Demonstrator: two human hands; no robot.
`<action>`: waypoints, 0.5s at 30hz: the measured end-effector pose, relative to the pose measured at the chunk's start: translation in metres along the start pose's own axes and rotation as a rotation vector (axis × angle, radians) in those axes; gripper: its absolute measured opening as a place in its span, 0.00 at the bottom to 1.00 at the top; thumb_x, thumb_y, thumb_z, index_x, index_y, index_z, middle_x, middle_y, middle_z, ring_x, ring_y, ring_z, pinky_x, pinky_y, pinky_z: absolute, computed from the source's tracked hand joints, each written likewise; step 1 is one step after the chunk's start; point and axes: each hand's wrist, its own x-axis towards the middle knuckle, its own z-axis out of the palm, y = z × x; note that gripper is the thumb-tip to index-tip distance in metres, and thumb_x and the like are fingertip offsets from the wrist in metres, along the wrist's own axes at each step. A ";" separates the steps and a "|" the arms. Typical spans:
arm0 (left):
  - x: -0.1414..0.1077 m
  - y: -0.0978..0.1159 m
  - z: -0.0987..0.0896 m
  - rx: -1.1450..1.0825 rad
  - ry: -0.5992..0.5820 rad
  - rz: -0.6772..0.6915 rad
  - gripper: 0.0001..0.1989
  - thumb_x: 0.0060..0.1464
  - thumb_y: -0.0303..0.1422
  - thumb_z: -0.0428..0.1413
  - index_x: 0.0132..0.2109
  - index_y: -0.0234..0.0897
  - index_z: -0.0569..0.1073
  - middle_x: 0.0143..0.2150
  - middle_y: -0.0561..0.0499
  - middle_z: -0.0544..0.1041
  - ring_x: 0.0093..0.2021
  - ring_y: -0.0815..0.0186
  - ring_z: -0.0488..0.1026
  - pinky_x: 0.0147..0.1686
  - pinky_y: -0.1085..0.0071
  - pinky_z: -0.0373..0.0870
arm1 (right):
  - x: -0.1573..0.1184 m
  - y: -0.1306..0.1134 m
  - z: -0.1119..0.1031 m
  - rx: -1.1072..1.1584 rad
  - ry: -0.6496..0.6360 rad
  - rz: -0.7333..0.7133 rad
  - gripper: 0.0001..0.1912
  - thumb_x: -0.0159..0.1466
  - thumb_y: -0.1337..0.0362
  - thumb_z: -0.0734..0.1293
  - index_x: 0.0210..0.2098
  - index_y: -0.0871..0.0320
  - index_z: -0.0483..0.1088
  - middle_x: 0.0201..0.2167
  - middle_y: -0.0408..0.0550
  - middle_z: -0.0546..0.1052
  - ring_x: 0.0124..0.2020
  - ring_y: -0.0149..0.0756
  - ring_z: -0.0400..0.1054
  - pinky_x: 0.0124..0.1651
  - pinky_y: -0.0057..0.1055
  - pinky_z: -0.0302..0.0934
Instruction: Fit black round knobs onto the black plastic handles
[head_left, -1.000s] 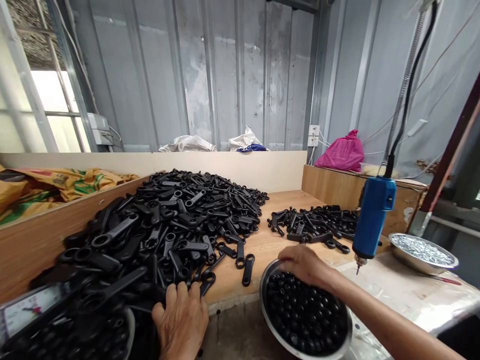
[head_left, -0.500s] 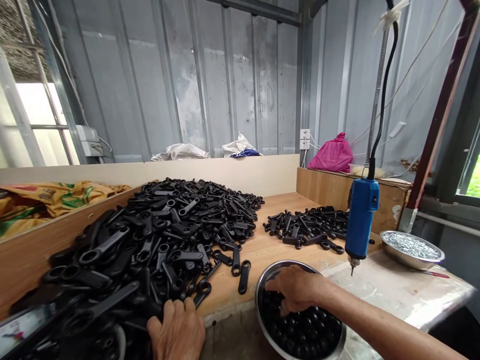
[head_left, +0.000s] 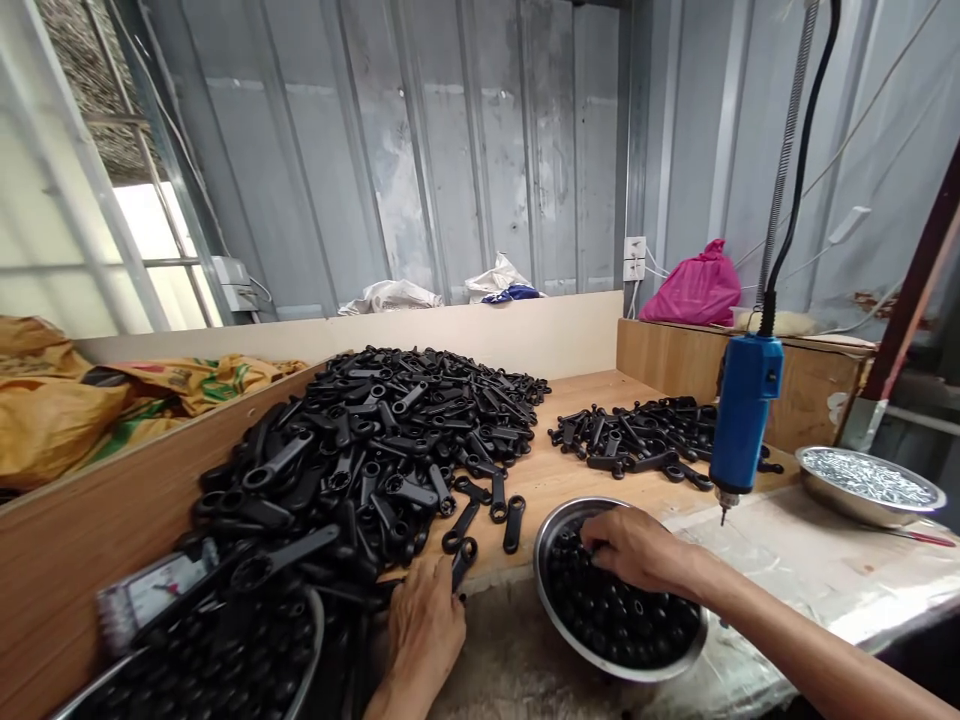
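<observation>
The left hand (head_left: 424, 625) lies palm down at the near edge of the bench (head_left: 559, 475), its fingers curled on a black lever (head_left: 463, 560) at the foot of the big pile (head_left: 375, 450); whether they grip it or only press on it I cannot tell. Left of those fingers a second bowl (head_left: 307, 650) of black parts sits low, with a white dial (head_left: 154, 595) propped above it. The right hand (head_left: 637, 548) reaches into the steel bowl (head_left: 547, 530), fingers bent down among the black knobs (head_left: 607, 620) and touching them; whether one is pinched between them is hidden. Beyond the left fingertips two loose levers (head_left: 514, 522) lie flat on the wood, just apart from the pile. Right of the right fingers a blue driver (head_left: 744, 415) hangs upright on its cord (head_left: 802, 150), bit (head_left: 723, 517) just above the plastic sheet (head_left: 795, 560); further right stands a dish of screws (head_left: 870, 480). Past the bowl lies a smaller pile (head_left: 645, 440) of levers; behind it a wooden box (head_left: 675, 360) bears a pink bag (head_left: 694, 290); yellow sacks (head_left: 90, 400) lie far left, before the metal wall (head_left: 450, 150).
</observation>
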 end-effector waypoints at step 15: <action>-0.022 0.010 -0.023 -0.650 -0.027 -0.108 0.20 0.49 0.46 0.50 0.22 0.36 0.74 0.23 0.54 0.74 0.29 0.63 0.70 0.28 0.71 0.64 | -0.094 -0.004 0.060 1.977 -0.040 -0.159 0.10 0.49 0.64 0.72 0.28 0.63 0.70 0.15 0.44 0.72 0.12 0.27 0.65 0.11 0.15 0.54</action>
